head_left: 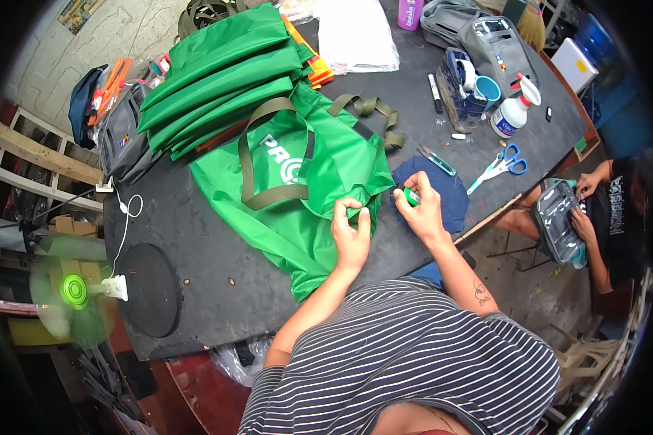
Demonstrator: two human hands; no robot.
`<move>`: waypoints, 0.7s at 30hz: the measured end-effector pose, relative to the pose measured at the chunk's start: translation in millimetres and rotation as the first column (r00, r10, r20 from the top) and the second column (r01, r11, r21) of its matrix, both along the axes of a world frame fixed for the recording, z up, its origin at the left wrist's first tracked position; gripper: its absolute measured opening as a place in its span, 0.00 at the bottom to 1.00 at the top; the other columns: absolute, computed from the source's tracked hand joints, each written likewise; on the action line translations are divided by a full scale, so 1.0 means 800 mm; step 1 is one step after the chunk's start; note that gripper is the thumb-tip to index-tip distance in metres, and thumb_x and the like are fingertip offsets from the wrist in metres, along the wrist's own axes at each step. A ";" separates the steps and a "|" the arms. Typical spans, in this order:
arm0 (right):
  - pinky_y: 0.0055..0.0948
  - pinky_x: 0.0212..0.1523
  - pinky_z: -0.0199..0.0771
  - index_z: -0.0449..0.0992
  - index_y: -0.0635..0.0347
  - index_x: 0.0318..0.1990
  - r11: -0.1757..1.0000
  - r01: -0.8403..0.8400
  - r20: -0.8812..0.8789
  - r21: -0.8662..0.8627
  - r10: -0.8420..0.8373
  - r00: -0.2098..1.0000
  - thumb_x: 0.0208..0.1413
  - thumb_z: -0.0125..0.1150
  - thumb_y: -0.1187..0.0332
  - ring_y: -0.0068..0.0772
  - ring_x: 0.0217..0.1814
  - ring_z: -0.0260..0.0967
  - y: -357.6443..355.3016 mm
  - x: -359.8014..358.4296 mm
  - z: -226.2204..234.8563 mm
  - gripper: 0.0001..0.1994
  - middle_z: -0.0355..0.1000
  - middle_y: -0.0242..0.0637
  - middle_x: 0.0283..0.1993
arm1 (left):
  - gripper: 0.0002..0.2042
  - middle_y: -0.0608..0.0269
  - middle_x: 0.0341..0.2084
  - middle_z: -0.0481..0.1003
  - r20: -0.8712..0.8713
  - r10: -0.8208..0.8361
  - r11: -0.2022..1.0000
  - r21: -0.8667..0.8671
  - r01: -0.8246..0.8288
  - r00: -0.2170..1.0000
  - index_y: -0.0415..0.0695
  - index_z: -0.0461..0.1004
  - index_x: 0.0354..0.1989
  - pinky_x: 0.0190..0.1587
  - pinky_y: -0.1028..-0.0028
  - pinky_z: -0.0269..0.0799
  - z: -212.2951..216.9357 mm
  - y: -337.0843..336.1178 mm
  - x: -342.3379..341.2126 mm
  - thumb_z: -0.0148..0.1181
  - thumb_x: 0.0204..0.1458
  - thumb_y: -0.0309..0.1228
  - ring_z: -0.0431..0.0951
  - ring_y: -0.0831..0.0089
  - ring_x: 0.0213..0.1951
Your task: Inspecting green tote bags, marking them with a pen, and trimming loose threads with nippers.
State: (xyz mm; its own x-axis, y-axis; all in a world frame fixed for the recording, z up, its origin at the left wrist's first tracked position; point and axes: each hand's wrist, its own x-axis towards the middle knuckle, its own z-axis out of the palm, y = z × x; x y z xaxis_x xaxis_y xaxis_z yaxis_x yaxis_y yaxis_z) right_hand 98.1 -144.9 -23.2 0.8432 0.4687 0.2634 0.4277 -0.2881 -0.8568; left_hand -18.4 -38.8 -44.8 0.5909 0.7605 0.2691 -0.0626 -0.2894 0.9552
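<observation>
A green fabric bag [268,239] with olive webbing handles [245,163] and white print lies in front of me on the dark table. My left hand [352,235] is closed on the bag, pinching its edge between thumb and fingers. Just right of that edge, my right hand [424,206] is wrapped around a small green lighter [411,196], its dark end pointing toward the bag. Under and beyond my right hand is a dark blue cloth piece [442,192]. Thread snips [438,161] with a green handle rest on that cloth.
Folded green bags [221,69] are stacked at the far left. On the right are blue-handled scissors [499,168], a spray bottle [514,109], a marker [434,94] and grey bags [495,47]. A fan [74,291] spins at the left edge. Another person [624,217] handles a bag at right.
</observation>
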 end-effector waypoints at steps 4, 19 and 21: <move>0.31 0.28 0.68 0.64 0.62 0.32 0.999 -0.010 0.028 -0.041 0.011 1.000 0.46 0.66 0.66 0.35 0.25 0.65 -0.003 0.003 -0.001 0.15 0.65 0.39 0.26 | 0.09 0.58 0.29 0.70 -0.011 -0.006 1.000 0.001 0.006 1.000 0.40 0.65 0.36 0.39 0.71 0.65 0.001 0.000 0.002 0.57 0.48 0.22 0.71 0.67 0.33; 0.38 0.28 0.70 0.65 0.61 0.32 0.985 0.022 0.227 -0.172 0.017 0.974 0.40 0.63 0.70 0.43 0.28 0.68 -0.014 -0.001 -0.008 0.14 0.60 0.38 0.35 | 0.13 0.65 0.30 0.70 -0.169 -0.150 0.987 0.024 0.156 0.974 0.41 0.65 0.40 0.23 0.75 0.57 0.001 -0.003 0.003 0.59 0.47 0.22 0.60 0.78 0.19; 0.38 0.28 0.70 0.65 0.61 0.32 0.979 0.027 0.228 -0.200 0.019 0.973 0.40 0.64 0.70 0.44 0.28 0.68 -0.015 -0.003 -0.007 0.14 0.60 0.38 0.35 | 0.12 0.65 0.30 0.70 -0.161 -0.145 0.988 0.030 0.151 0.976 0.41 0.65 0.40 0.23 0.75 0.57 -0.002 -0.001 0.004 0.59 0.47 0.22 0.59 0.78 0.20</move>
State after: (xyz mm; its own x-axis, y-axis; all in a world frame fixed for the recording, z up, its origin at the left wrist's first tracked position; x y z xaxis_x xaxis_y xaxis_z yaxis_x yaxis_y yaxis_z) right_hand 95.7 -157.0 -28.6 0.7738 0.5282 0.3496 0.6032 -0.4459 -0.6613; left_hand -15.3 -39.8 -46.1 0.7337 0.6514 0.1933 0.0432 -0.3285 0.9435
